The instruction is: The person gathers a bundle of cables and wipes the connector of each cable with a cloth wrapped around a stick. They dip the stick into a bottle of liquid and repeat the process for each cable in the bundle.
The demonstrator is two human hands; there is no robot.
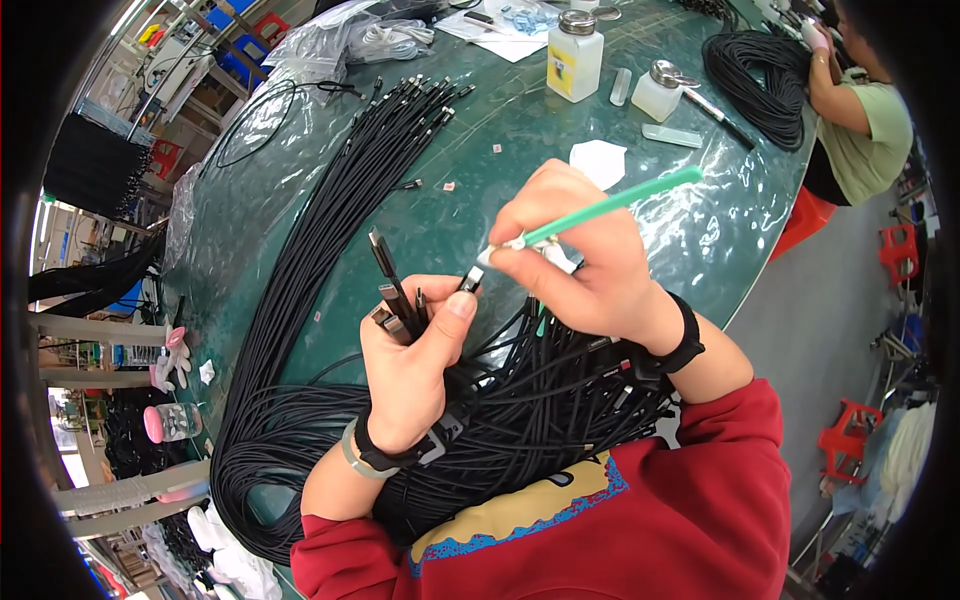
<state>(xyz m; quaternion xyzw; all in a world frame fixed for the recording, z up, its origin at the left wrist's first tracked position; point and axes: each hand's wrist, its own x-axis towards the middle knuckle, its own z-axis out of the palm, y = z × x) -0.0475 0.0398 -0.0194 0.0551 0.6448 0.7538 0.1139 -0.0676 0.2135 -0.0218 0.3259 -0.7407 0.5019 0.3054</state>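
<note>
My left hand [408,378] is closed around several black cables. Their metal-ended connectors [392,300] stick up between the fingers. Thumb and forefinger pinch one cable connector [471,279] apart from the others, its metal end upward. In my right hand [590,262] is a slim green stick [630,203], held like a pen, with something white at the fingertips close to that connector. Whether the white part touches the metal is too small to tell. Below both hands, a large heap of black cables [500,400] covers my lap and the table edge.
On the green table [420,220], a long cable bundle [320,220] runs along the left. Farther back stand two white bottles with metal caps [575,60], [660,90] near a marker [722,118] and a white tissue [598,163]. A co-worker [865,120] sits at the far right by a coiled cable bundle [755,85].
</note>
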